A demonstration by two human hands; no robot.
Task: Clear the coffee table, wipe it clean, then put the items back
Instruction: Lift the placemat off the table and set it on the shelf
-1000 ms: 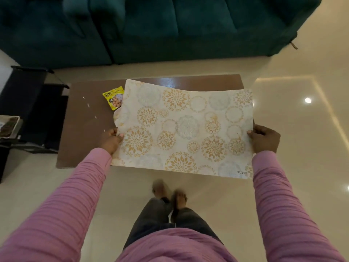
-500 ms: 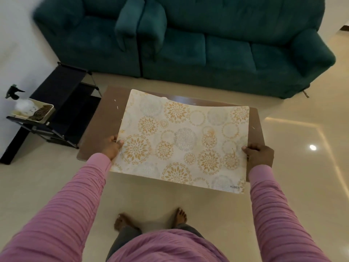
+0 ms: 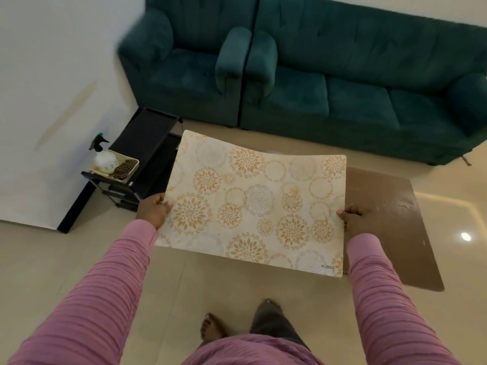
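My left grip (image 3: 151, 212), right grip (image 3: 354, 219) pinch mat (image 3: 253, 204) edges. Mat now off table (image 3: 390, 219), carried frame-left. Judgement: clearing nearly done, wiping next.

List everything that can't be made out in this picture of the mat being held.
Head view:
- Coffee table: its left part is hidden behind the mat, so anything lying there cannot be seen.
- Left hand and right hand: the fingers under the mat are hidden by it.
- Brown item in the tray, beside the spray bottle: too small to identify.
- Sofa: right end cut off by the frame edge.
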